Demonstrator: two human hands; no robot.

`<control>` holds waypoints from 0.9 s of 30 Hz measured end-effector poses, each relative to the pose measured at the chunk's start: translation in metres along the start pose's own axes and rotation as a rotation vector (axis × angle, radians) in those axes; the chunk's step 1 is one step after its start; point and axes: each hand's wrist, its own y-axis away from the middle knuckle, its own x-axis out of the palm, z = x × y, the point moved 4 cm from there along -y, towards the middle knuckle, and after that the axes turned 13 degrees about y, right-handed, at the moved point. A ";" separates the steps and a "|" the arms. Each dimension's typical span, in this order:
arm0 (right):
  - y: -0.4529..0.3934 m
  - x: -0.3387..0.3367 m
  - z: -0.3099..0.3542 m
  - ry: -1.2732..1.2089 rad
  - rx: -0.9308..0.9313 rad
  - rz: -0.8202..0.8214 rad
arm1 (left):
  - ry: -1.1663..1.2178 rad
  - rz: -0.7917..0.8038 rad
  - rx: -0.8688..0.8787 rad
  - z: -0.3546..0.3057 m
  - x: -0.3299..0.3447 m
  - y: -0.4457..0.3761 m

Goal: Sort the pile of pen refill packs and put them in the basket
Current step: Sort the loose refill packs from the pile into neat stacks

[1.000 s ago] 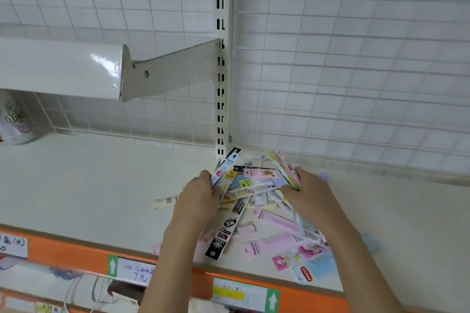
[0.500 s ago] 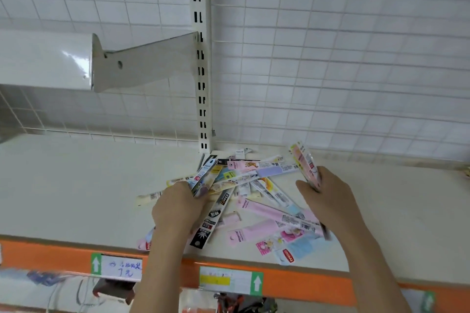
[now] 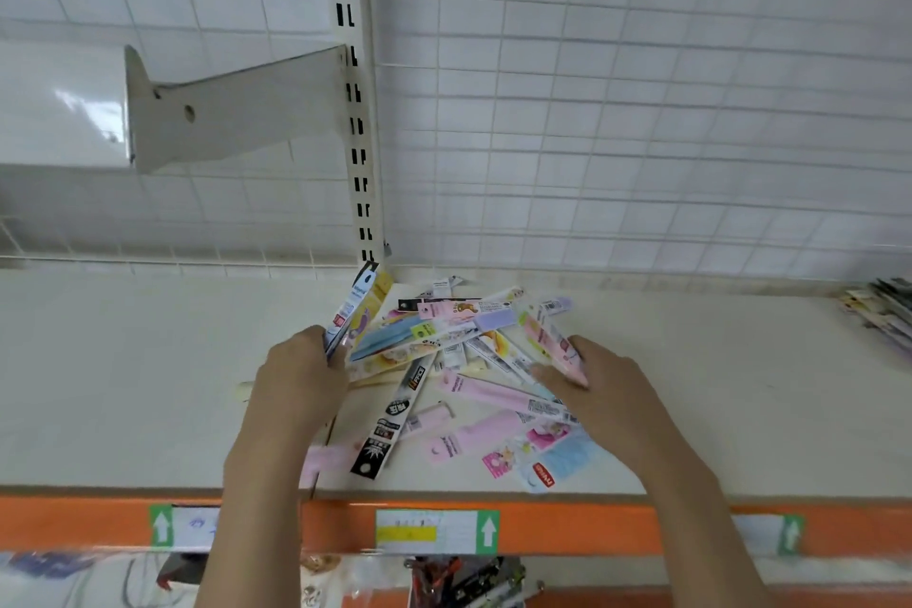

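Left of the pile of pen refill packs (image 3: 459,375), the left hand (image 3: 301,375) grips a small fan of packs (image 3: 353,311), their tips pointing up toward the slotted upright (image 3: 353,114). The pile itself lies spread on the cream shelf (image 3: 123,385), just in front of that upright's foot. At the pile's right edge, the right hand (image 3: 604,390) pinches a pink pack (image 3: 552,346). Far right of the pile, a separate stack of packs (image 3: 883,316) sits on the shelf.
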 end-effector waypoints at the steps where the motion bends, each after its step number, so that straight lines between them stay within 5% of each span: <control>1: -0.001 0.005 0.001 0.026 0.001 0.023 | 0.011 0.021 0.005 0.000 0.001 0.001; 12: -0.011 0.038 0.015 0.202 -0.094 0.177 | 0.072 0.057 -0.077 0.009 0.002 0.022; 23: -0.023 0.002 0.011 0.274 -0.134 -0.114 | 0.094 -0.077 -0.122 -0.008 -0.004 0.032; 27: -0.025 -0.010 0.000 0.223 -0.084 -0.099 | 0.034 -0.001 -0.119 -0.015 0.013 0.029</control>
